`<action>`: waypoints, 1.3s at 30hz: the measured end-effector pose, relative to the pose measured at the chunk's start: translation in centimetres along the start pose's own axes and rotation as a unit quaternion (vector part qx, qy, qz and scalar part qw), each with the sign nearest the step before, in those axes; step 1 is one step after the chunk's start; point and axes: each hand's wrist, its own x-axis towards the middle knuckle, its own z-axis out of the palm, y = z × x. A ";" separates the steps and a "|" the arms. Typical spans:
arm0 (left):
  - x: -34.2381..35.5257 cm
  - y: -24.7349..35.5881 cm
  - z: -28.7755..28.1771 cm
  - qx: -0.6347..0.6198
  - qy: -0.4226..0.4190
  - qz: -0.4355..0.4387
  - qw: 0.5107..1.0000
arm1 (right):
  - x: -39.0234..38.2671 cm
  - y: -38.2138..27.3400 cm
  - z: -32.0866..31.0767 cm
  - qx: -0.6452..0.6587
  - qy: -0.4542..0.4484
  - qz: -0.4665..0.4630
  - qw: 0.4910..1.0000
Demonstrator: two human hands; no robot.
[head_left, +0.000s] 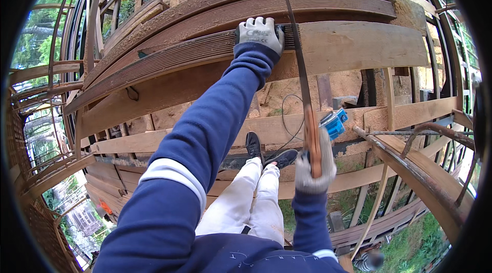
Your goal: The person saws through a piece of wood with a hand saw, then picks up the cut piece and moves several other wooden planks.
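Open timber framing [89,22] surrounds the spot, with green foliage [43,50] beyond it at the left and bare earth [210,114] below. Across the upper middle lie long grooved boards [338,1], brown and running side to side, bowed by the lens. Nearer the person, a smooth, paler plank [364,42] runs the same way, and partly over it lies another grooved strip [174,65], its right end close by the blade. Next in size comes the saw [301,76], right of centre: its long axis runs nearly straight away from the person, the narrow tip at the far boards and leaning slightly left, the wooden handle toward the body. Its blade crosses the strip near that right end, roughly square to the grain. Both hands wear pale gloves. The right hand [316,170] has its fingers wrapped around the saw handle; the left hand [260,35] rests on the strip just left of the blade, its fingers bent at the far edge with tips hidden, so I cannot tell whether they clasp or only press. Smaller are two dark shoes [253,145] below, a blue object [334,123] just beyond the right hand, and a thin looped cord [283,114].
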 end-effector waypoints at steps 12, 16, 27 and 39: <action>0.4 0.0 -0.2 -0.005 0.009 -0.008 1.000 | -5.9 1.9 -2.2 0.076 0.027 0.160 0.984; 0.3 0.1 0.5 -0.003 0.002 0.003 1.000 | 4.6 0.7 1.7 -0.071 0.004 -0.095 0.993; 0.2 0.1 -0.1 -0.010 0.003 0.000 1.000 | -2.5 0.7 -0.9 -0.024 0.024 0.012 0.999; 0.1 0.0 -0.1 -0.007 0.003 0.000 1.000 | -6.6 0.0 -2.0 0.101 0.050 0.134 0.985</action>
